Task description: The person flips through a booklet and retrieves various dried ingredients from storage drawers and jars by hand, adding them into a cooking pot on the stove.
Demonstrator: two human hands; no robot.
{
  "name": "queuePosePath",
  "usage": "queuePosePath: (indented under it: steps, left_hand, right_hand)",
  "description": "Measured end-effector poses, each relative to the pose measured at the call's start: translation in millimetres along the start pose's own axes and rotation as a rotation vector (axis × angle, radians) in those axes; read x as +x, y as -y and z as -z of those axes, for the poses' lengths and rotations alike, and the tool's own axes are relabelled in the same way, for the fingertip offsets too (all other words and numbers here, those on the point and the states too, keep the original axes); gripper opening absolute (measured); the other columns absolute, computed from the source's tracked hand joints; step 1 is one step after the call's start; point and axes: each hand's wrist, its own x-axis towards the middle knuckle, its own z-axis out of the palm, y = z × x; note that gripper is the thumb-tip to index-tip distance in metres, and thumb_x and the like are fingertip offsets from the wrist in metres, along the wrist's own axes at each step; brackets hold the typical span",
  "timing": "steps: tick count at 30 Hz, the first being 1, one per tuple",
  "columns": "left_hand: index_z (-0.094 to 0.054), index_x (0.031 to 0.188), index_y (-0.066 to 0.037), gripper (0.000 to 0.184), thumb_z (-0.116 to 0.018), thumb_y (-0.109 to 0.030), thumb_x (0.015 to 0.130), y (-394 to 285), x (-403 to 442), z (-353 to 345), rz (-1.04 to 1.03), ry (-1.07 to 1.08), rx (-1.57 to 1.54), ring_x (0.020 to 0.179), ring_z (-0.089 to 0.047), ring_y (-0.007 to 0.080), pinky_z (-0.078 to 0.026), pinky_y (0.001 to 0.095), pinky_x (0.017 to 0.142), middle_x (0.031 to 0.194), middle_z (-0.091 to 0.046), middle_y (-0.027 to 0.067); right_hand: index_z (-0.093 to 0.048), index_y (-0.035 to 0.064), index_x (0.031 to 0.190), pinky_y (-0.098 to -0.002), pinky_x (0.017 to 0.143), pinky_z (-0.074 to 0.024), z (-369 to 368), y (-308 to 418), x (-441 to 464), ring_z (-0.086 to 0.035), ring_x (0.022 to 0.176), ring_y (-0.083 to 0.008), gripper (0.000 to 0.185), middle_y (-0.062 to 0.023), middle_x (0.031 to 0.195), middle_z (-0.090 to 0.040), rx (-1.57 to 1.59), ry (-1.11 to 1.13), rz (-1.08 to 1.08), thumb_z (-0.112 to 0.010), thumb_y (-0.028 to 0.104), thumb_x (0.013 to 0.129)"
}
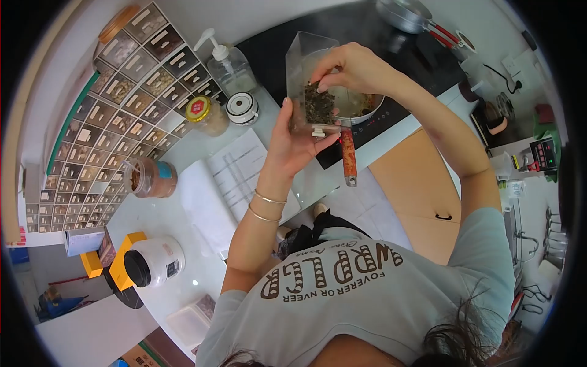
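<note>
My left hand [290,144], below a clear plastic drawer [299,58], grips it from underneath and holds it tilted over the cooktop. Dark, crumpled dried leaves [319,105] lie in the drawer's lower end, near its small white knob [318,131]. My right hand [351,68] reaches in from above, thumb and fingers pinched together at the leaves. Just behind the drawer is a pan [365,107] with some liquid and a few bits inside, partly hidden by my right hand and the drawer. Its red patterned handle [348,156] points toward me.
A black cooktop [269,46] carries the pan and, at the back, a second pan [403,13]. On the left are a wall of small labelled drawers [122,92], a pump bottle [231,67], jars [153,177], an open notebook [235,171] and a white tub [162,260].
</note>
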Motion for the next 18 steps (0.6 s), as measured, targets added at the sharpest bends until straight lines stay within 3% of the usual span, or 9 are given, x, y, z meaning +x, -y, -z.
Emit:
queuePosePath:
  steps: [7,9,10,12,14,15,16,17,18]
  left_hand:
    - [-0.042,0.129,-0.003,0.066,-0.041,-0.056,0.089,-4,2,7,0.014,0.025,-0.005,0.106,-0.054,0.0345,-0.049,0.0439,0.089,0.123,-0.050,0.0221]
    - [-0.041,0.130,-0.003,0.067,-0.041,-0.056,0.089,-7,-1,21,0.008,0.050,-0.045,0.106,-0.054,0.0350,-0.049,0.0444,0.089,0.123,-0.050,0.0227]
    - [-0.040,0.131,-0.003,0.067,-0.042,-0.055,0.089,-11,-4,29,0.004,0.078,-0.078,0.106,-0.054,0.0355,-0.049,0.0448,0.089,0.123,-0.049,0.0233]
    - [-0.042,0.130,-0.006,0.064,-0.043,-0.055,0.089,-15,-18,39,0.008,0.106,-0.197,0.104,-0.055,0.0344,-0.050,0.0450,0.087,0.120,-0.052,0.0216]
    - [-0.041,0.130,-0.008,0.064,-0.045,-0.055,0.087,-24,-39,46,-0.025,0.154,-0.358,0.099,-0.057,0.0352,-0.051,0.0460,0.083,0.117,-0.054,0.0208]
    - [-0.039,0.132,-0.010,0.066,-0.045,-0.057,0.086,-29,-53,57,-0.108,0.159,-0.230,0.099,-0.057,0.0353,-0.051,0.0461,0.083,0.117,-0.054,0.0204]
    - [-0.034,0.137,-0.009,0.068,-0.044,-0.055,0.087,-35,-73,69,-0.089,0.198,-0.358,0.109,-0.052,0.0399,-0.048,0.0500,0.087,0.128,-0.046,0.0234]
    - [-0.034,0.137,-0.011,0.068,-0.041,-0.057,0.087,-43,-92,69,-0.157,0.176,-0.265,0.108,-0.052,0.0392,-0.048,0.0503,0.087,0.128,-0.046,0.0231]
    - [-0.034,0.137,-0.012,0.069,-0.040,-0.059,0.087,-49,-113,72,-0.233,0.141,-0.195,0.109,-0.052,0.0386,-0.047,0.0494,0.089,0.128,-0.046,0.0221]
  right_hand:
    - [-0.069,0.0028,0.091,-0.0278,0.073,-0.0476,-5,-8,-1,-0.063,0.079,-0.0165,0.019,-0.0092,0.088,-0.068,0.101,0.017,-0.070,-0.069,0.013,0.075]
    - [-0.069,0.0056,0.092,-0.0290,0.069,-0.0476,3,-17,-7,-0.063,0.071,-0.0203,0.021,-0.0088,0.082,-0.068,0.240,-0.211,-0.037,-0.068,0.019,0.075]
    - [-0.068,0.0019,0.094,-0.0256,0.072,-0.0466,10,-25,-13,-0.061,0.078,-0.0148,0.017,-0.0102,0.088,-0.067,0.149,-0.295,-0.038,-0.065,0.012,0.080]
    - [-0.068,0.0039,0.096,-0.0294,0.072,-0.0472,-7,-58,-25,-0.062,0.082,-0.0215,0.017,-0.0121,0.090,-0.066,-0.074,-0.486,-0.078,-0.062,0.009,0.081]
    - [-0.056,0.0106,0.119,-0.0427,0.073,-0.0487,-41,-112,-33,-0.060,0.087,-0.0346,0.036,-0.0155,0.104,-0.062,-0.652,-0.059,-0.130,-0.054,0.012,0.083]
    - [-0.051,0.0130,0.123,-0.0452,0.071,-0.0492,-56,-118,-43,-0.061,0.085,-0.0347,0.040,-0.0165,0.109,-0.059,-0.672,-0.075,-0.236,-0.052,0.014,0.083]
    - [-0.054,0.0128,0.119,-0.0458,0.067,-0.0493,-65,-148,-36,-0.062,0.082,-0.0352,0.037,-0.0172,0.101,-0.062,-0.648,-0.093,-0.238,-0.053,0.013,0.082]
    - [-0.058,0.0113,0.114,-0.0444,0.066,-0.0495,-51,-120,-14,-0.063,0.083,-0.0325,0.030,-0.0146,0.090,-0.065,-0.742,0.014,-0.413,-0.047,0.012,0.086]
    - [-0.061,0.0101,0.106,-0.0426,0.064,-0.0494,-48,-99,0,-0.063,0.079,-0.0320,0.022,-0.0131,0.080,-0.065,-0.689,-0.247,-0.102,-0.054,0.017,0.086]
